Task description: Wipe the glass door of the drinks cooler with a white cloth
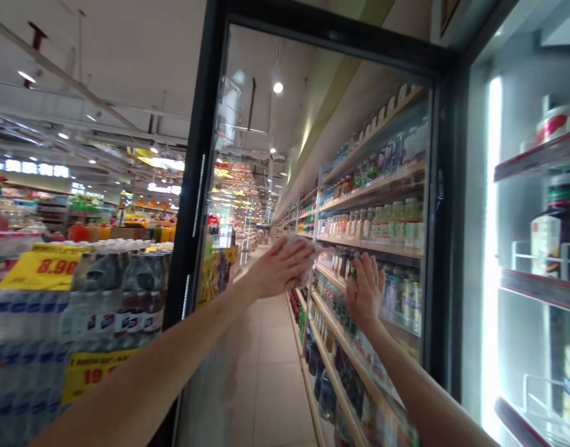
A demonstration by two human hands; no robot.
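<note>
An open glass cooler door with a black frame stands in front of me, and both my arms reach out to it. My left hand presses a pale cloth against the glass, fingers flat over the cloth. My right hand lies flat on the glass just to the right, fingers spread, holding nothing. Through the glass I see a store aisle and long shelves of bottles.
The lit cooler interior with wire shelves, jars and cartons is at the right. Stacked packs of water bottles with yellow price signs stand at the left. A tiled aisle floor runs ahead.
</note>
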